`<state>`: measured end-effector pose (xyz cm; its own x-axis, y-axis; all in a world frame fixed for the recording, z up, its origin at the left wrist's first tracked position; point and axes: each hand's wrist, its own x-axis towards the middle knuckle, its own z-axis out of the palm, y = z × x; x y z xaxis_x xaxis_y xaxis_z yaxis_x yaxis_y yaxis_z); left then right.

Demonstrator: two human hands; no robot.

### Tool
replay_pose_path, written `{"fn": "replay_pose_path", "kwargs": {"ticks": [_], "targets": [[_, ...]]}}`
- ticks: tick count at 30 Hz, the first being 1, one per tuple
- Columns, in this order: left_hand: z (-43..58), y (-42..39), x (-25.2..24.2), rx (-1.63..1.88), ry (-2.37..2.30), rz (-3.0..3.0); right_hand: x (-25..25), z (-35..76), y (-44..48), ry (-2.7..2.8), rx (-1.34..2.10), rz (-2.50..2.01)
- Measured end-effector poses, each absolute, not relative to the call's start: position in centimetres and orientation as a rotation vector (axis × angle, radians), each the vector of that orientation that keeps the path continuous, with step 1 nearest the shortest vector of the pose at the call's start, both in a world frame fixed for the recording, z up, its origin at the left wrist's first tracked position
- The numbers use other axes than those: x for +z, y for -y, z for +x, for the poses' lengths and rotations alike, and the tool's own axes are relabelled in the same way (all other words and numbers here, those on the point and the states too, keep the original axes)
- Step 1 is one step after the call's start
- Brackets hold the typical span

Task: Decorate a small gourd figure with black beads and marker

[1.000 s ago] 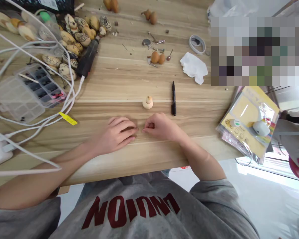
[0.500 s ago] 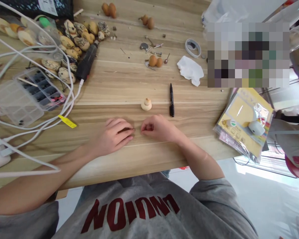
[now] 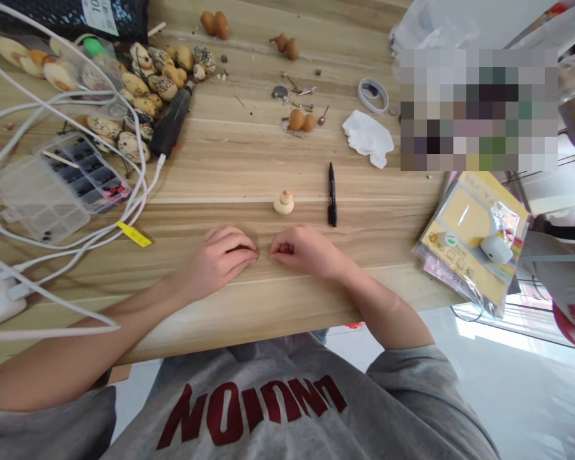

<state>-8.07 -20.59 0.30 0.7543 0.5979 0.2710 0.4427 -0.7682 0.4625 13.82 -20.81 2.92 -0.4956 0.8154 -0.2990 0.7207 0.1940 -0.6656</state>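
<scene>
My left hand (image 3: 223, 260) rests on the wooden table (image 3: 230, 179), fingers bent and tips drawn together in a pinch. Facing it across a small gap, my right hand (image 3: 303, 249) is curled, thumb against forefinger. Anything between either hand's fingertips is hidden or too small to name. Just beyond the gap stands a small pale gourd (image 3: 283, 202), upright with a brownish top, touched by neither hand. A black marker pen (image 3: 332, 195) lies to its right, beyond my right hand.
At the left lie white cables (image 3: 138, 191), a compartment box (image 3: 84, 172), a black rotary tool (image 3: 172, 121) and several patterned gourds (image 3: 161, 86). Brown gourds (image 3: 297, 119) and small metal bits lie farther back. Rightward are a tissue (image 3: 368, 139), a tape roll (image 3: 372, 96) and a yellow packet (image 3: 474, 223).
The fingers of my left hand have come closer together. My right hand keeps nearly the same pose. The whole view has shifted slightly; the gourd and pen stay in place.
</scene>
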Motion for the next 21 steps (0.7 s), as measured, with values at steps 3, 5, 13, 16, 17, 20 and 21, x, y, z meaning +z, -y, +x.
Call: {"fn": "replay_pose_path", "kwargs": {"ticks": [3, 5, 13, 16, 17, 20, 21], "targets": [[-8.10, 20.65, 0.18, 0.599, -0.854, 2.582, 2.63, 13.65, 21.04, 2.359, 1.131, -1.486], [-8.15, 20.66, 0.15, 0.609, -0.886, 2.585, 2.61, 13.61, 21.13, 2.375, 1.119, -1.475], [-8.17, 20.58, -0.10, 0.606, -0.855, 2.580, 2.96, 13.56, 21.30, 2.471, 1.053, -1.382], [-8.00, 20.57, -0.13, 0.617, -0.819, 2.579, 2.76, 13.49, 21.49, 2.489, 1.005, -1.352], [-7.94, 20.58, -0.12, 0.619, -0.809, 2.582, 2.68, 13.47, 21.54, 2.487, 0.997, -1.342], [-7.92, 20.61, -0.07, 0.634, -0.802, 2.591, 2.50, 13.51, 21.53, 2.441, 1.041, -1.291], [-7.97, 20.61, -0.06, 0.645, -0.811, 2.588, 2.48, 13.57, 21.47, 2.414, 1.074, -1.263]]}}
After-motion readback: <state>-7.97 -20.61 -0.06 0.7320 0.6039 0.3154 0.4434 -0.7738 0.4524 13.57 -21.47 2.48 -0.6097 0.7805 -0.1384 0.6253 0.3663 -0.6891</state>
